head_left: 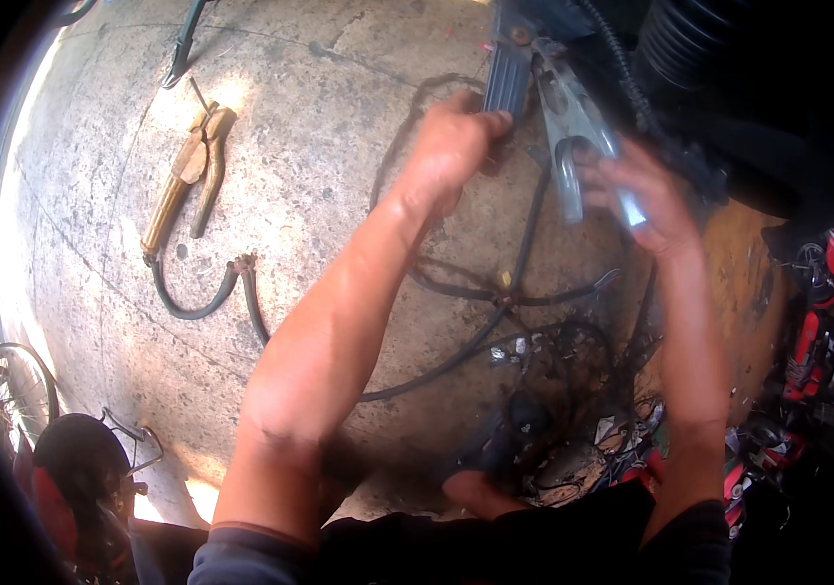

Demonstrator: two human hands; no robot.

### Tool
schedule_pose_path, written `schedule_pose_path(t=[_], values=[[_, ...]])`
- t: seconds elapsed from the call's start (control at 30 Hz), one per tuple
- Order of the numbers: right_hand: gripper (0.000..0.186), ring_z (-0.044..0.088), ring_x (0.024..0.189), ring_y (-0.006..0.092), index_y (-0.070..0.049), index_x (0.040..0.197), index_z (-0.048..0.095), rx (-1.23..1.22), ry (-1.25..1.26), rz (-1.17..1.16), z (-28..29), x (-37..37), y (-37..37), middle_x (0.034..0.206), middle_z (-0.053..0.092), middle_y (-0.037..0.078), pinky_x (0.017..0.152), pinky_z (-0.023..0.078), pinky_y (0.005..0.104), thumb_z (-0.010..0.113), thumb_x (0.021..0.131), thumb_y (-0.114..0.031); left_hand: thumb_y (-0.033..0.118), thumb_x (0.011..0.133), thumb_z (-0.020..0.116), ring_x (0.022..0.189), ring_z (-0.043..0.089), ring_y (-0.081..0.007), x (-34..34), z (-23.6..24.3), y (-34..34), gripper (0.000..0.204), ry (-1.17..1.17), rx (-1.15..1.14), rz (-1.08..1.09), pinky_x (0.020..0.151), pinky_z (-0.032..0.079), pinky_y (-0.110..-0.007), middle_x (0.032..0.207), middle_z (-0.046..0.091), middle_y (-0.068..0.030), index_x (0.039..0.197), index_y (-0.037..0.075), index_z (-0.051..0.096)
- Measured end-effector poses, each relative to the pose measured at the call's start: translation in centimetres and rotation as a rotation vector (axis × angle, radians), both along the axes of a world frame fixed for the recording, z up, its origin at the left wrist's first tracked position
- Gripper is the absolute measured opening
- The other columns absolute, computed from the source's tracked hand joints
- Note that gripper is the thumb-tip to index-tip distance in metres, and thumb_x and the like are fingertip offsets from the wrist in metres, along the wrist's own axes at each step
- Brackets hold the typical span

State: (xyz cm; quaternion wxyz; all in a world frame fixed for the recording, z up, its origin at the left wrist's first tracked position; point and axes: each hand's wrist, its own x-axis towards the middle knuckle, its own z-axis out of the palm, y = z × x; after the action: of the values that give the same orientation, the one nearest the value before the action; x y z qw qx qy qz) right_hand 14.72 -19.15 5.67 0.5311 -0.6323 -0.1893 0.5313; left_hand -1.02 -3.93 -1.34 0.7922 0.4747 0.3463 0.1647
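My left hand (461, 141) is closed around the lower end of a grey-blue ribbed part (504, 83), near the top middle. Just right of it, my right hand (646, 195) grips a large silver metal clamp (573, 117), its fingers slightly blurred between and around the handles. The upper end of the clamp touches dark fittings at the ribbed part's top; how they join is unclear. A yellowish tool with a long handle (173, 200), attached to a black cable, lies on the stained concrete floor (95, 292) to the left.
Black cables (446, 361) cross the floor between my forearms. Dark machinery with a corrugated bellows (670, 44) stands at upper right. Red and black parts (807, 356) crowd the right edge. A wheel (46, 375) and a round dark seat-like object (80, 458) are at lower left.
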Motion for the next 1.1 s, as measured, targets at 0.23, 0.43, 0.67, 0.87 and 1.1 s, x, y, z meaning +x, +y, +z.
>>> schedule_pose_path(t=[0.23, 0.43, 0.67, 0.87, 1.1], values=[[0.053, 0.062, 0.093, 0.0215, 0.007, 0.123, 0.047, -0.127, -0.046, 0.182, 0.6, 0.4, 1.0, 0.106, 0.06, 0.014, 0.081, 0.053, 0.0399, 0.06, 0.074, -0.009, 0.013, 0.093, 0.055, 0.065, 0.059, -0.0175, 0.1, 0.6, -0.1, 0.024, -0.005, -0.01, -0.016, 0.062, 0.052, -0.03, 0.085, 0.062, -0.013, 0.108, -0.006, 0.052], [0.054, 0.061, 0.101, 0.0274, 0.01, 0.126, 0.043, -0.077, 0.337, 0.19, -0.7, -0.6, 1.3, 0.114, 0.059, 0.019, 0.086, 0.052, 0.0437, 0.055, 0.077, -0.011, 0.013, 0.093, 0.054, 0.065, 0.058, -0.0172, 0.3, 1.5, -0.7, 0.029, 0.01, -0.027, 0.004, 0.062, 0.051, -0.031, 0.087, 0.062, -0.0135, 0.112, -0.008, 0.05], [0.056, 0.057, 0.11, 0.0266, 0.009, 0.128, 0.043, 0.061, 0.367, 0.143, -2.7, -2.1, 1.2, 0.122, 0.056, 0.018, 0.096, 0.045, 0.0458, 0.054, 0.078, -0.014, 0.014, 0.094, 0.052, 0.069, 0.057, -0.0167, 0.8, 0.9, -0.7, 0.032, -0.025, -0.068, 0.023, 0.064, 0.049, -0.031, 0.086, 0.06, -0.0127, 0.116, -0.009, 0.049], [0.053, 0.058, 0.1, 0.0205, 0.007, 0.125, 0.046, -0.035, 0.304, 0.134, -3.6, -0.8, 0.0, 0.107, 0.06, 0.011, 0.093, 0.046, 0.0402, 0.057, 0.078, -0.015, 0.013, 0.094, 0.052, 0.064, 0.054, -0.0156, 0.9, 1.5, -1.5, 0.025, -0.056, -0.134, 0.101, 0.06, 0.047, -0.03, 0.085, 0.058, -0.0097, 0.11, -0.005, 0.051], [0.048, 0.06, 0.093, 0.0204, 0.005, 0.119, 0.051, -0.052, 0.25, 0.139, -2.7, -0.9, 0.2, 0.102, 0.061, 0.011, 0.086, 0.048, 0.0358, 0.058, 0.075, -0.014, 0.013, 0.093, 0.054, 0.061, 0.053, -0.0143, 0.4, 1.0, -1.0, 0.023, -0.111, -0.163, 0.084, 0.058, 0.048, -0.03, 0.085, 0.058, -0.0088, 0.11, -0.003, 0.052]])
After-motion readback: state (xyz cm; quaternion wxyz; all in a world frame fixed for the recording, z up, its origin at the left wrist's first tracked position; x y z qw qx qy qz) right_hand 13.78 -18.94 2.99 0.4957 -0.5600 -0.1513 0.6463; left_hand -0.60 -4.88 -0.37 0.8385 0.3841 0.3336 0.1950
